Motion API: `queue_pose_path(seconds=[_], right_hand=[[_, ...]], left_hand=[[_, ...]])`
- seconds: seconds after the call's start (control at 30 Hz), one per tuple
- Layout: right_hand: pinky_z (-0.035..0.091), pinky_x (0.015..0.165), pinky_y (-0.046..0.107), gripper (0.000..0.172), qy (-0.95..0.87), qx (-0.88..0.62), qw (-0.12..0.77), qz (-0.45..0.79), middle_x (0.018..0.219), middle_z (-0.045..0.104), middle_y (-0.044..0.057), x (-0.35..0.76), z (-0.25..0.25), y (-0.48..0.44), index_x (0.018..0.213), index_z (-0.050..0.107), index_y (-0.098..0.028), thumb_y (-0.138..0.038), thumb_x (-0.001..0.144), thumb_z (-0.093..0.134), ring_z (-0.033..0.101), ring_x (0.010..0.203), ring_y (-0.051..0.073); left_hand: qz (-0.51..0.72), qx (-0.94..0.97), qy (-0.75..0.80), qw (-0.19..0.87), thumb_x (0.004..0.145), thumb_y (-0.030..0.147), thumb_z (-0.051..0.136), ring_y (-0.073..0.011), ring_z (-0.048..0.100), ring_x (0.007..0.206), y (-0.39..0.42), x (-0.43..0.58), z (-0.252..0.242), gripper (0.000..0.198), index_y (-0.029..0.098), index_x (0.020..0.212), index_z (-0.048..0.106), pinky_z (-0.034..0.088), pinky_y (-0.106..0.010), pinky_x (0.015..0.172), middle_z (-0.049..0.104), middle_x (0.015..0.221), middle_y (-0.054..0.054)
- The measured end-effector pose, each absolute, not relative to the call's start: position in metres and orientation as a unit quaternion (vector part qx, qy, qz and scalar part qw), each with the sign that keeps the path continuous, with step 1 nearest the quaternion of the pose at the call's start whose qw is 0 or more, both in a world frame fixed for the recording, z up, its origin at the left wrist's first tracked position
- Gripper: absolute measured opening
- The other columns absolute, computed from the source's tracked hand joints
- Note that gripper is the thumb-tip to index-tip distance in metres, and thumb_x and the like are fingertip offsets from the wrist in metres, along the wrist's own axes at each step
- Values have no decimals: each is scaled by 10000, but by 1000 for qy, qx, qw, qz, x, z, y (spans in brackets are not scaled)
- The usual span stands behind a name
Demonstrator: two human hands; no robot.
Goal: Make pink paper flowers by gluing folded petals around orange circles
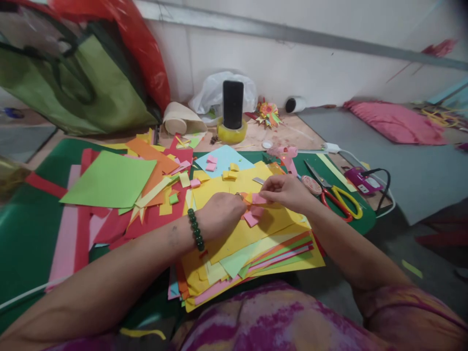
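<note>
My left hand point(221, 213), with a green bead bracelet point(196, 229) on the wrist, rests closed on a stack of coloured paper sheets point(256, 248). My right hand point(285, 191) is closed in a pinch on a small pink paper piece point(259, 199). The two hands meet over that piece, and the left fingers seem to hold it too. More small pink squares point(251, 218) lie just below the hands on the yellow top sheet.
A green mat point(22, 229) bears loose red, orange and green sheets point(109, 179). Red-and-yellow scissors point(338, 197) and a pink glue gun point(288, 157) lie to the right. A phone point(233, 104) stands in a yellow tape roll; a folded paper flower point(268, 114) sits behind.
</note>
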State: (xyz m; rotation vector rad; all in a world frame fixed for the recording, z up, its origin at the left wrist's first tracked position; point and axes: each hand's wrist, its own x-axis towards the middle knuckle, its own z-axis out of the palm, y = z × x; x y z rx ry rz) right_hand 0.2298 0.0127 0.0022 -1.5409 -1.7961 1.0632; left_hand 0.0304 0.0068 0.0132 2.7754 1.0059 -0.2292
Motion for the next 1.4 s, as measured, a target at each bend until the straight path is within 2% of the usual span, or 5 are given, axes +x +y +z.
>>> queue_pose_path(seconds=[0.47, 0.8, 0.93, 1.07, 1.4], right_hand=[[487, 540, 265, 239, -612, -534, 465, 352, 585, 574, -22, 242, 20, 21, 686, 618, -194, -396, 666, 744, 564, 535, 121], [497, 570, 227, 179, -422, -474, 666, 391, 594, 468, -62, 263, 60, 28, 683, 514, -248, -314, 654, 678, 479, 507, 76], [463, 501, 226, 218, -524, -520, 539, 405, 614, 573, -48, 255, 41, 22, 736, 595, -216, -326, 626, 748, 546, 521, 93], [450, 479, 226, 228, -605, -542, 315, 491, 592, 623, -7, 240, 5, 14, 712, 643, -167, -347, 621, 749, 574, 523, 114], [413, 442, 215, 169, -637, -567, 262, 452, 594, 639, 9, 238, -18, 16, 670, 629, -166, -327, 656, 680, 554, 520, 118]], left_hand=[[-6, 947, 307, 93, 947, 242, 410, -207, 560, 883, 14, 29, -2, 380, 226, 1310, 521, 464, -282, 704, 600, 958, -85], [1, 916, 385, 111, 838, 144, 390, -235, 619, 870, 14, 32, -5, 752, -28, 1491, 60, 467, -317, 707, 661, 1003, -177], [19, 898, 421, 128, 824, 105, 386, -227, 633, 822, 16, 34, -7, 761, -36, 1482, 32, 459, -312, 670, 683, 943, -150], [19, 908, 404, 112, 826, 86, 432, -231, 632, 892, 15, 32, -5, 570, 47, 1384, 322, 473, -323, 728, 672, 999, -145], [-60, 941, 316, 104, 880, 129, 423, -174, 593, 705, 15, 25, 21, 198, 148, 1014, 568, 432, -271, 624, 652, 824, -68]])
